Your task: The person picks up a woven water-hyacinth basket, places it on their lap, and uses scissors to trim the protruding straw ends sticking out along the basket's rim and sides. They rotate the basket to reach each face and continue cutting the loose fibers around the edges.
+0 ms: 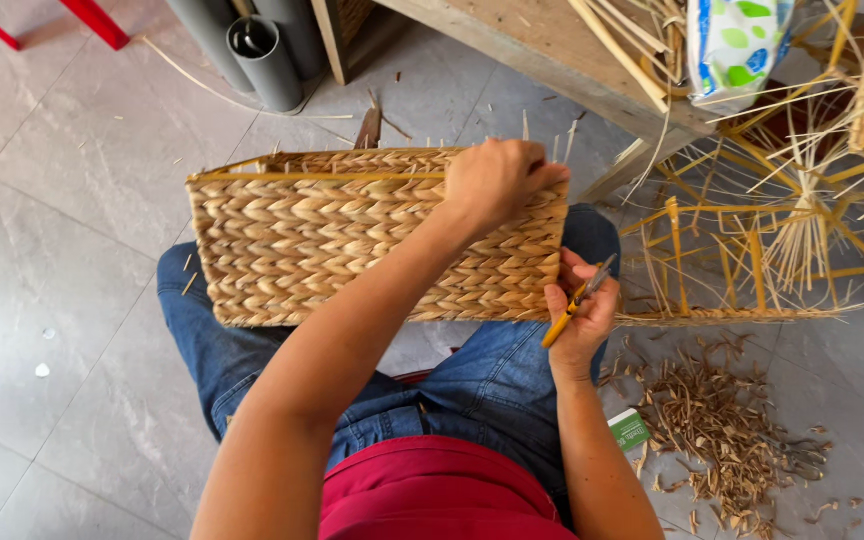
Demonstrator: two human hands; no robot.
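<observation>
The left hand [497, 180] is closed over the top rim of a woven basket [352, 240], fingers curled down over the far edge at about one o'clock from the middle of the frame, its forearm running down toward six o'clock. The right hand [580, 315] sits at roughly three o'clock, just beside the basket's right end, wrapped around a yellow-handled utility knife [577, 298] whose grey blade end points up toward one o'clock and lies close against the lower right corner of the weave; whether the blade touches the fibre cannot be told. The basket is rectangular, plaited from pale straw-coloured strands in a braided pattern, and rests on its side across the person's lap on blue jeans [472, 380], its long face turned up to the camera, with short loose strand ends sticking up along the top edge. At three o'clock from the basket stands an unfinished yellow wire frame [752, 250] with thin straw spokes fanning out of it. At about five o'clock a heap of trimmed fibre scraps [722, 430] lies on the grey tiled floor [62, 250]. Grey plastic pipes [257, 45] stand at eleven o'clock, and a wooden bench [542, 50] crosses at twelve to one o'clock.
</observation>
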